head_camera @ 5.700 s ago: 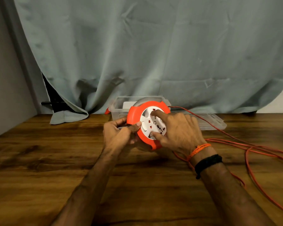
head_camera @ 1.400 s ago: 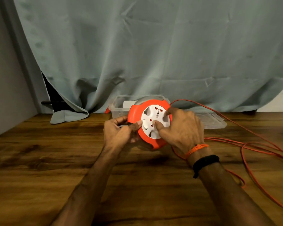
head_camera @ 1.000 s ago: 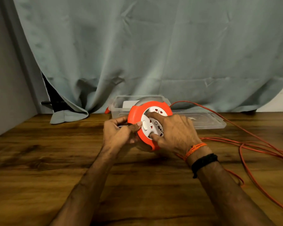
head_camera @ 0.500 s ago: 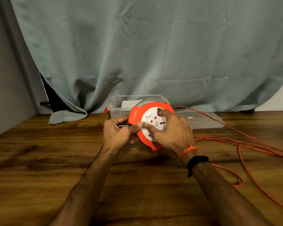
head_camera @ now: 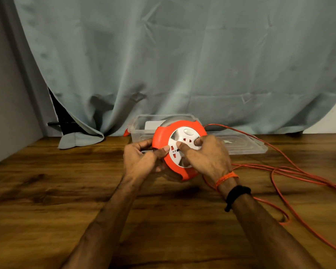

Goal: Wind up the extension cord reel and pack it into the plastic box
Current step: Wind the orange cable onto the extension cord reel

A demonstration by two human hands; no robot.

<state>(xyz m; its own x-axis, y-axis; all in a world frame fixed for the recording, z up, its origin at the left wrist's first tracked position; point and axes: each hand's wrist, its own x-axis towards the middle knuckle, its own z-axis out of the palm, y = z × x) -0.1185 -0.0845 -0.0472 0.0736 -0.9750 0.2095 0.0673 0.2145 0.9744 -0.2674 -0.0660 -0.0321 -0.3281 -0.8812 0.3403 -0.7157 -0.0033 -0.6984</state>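
The left hand [head_camera: 142, 160] grips the orange rim of the extension cord reel [head_camera: 179, 150], thumb curled onto its front edge. The right hand [head_camera: 206, 158] pinches the reel's white socket face with curled fingers. The reel is held tilted between both hands, above the surface [head_camera: 66, 191]. Just beyond the hands sits the clear plastic box [head_camera: 142, 125]; loose orange cord [head_camera: 279, 169] trails right of the right hand.

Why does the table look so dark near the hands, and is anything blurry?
Head view: dim light; the hands and reel cast a soft shadow on the table. The orange cord looks slightly soft, and the wide lens bends the edges.
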